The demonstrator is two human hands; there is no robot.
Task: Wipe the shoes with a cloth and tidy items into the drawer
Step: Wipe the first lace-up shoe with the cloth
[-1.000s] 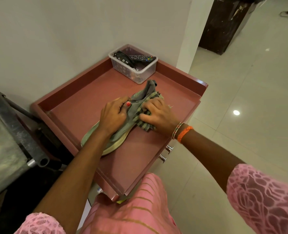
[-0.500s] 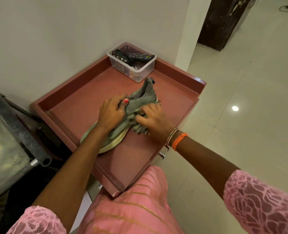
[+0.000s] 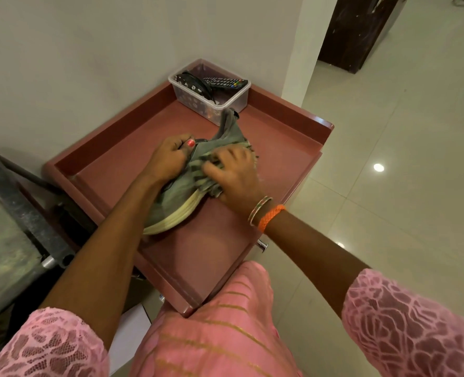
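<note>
Grey shoe (image 3: 176,198) at frame centre on the reddish counter (image 3: 203,257); left hand (image 3: 168,159) fingers grasping its upper; right hand (image 3: 235,176) fingers clutching striped cloth (image 3: 209,172) against it; clear tub (image 3: 225,104) of remotes (image 3: 222,83) behind

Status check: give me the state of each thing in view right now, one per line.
shoe: lying on its side on the cabinet top, held down.
cloth: bunched, pressed against the shoe.
left hand: gripping the shoe's upper.
right hand: gripping the cloth.
plastic container: lidless, upright, remotes inside.
cabinet top: carrying the shoe and container.
drawer handle: showing under the top; drawer state unclear.
</note>
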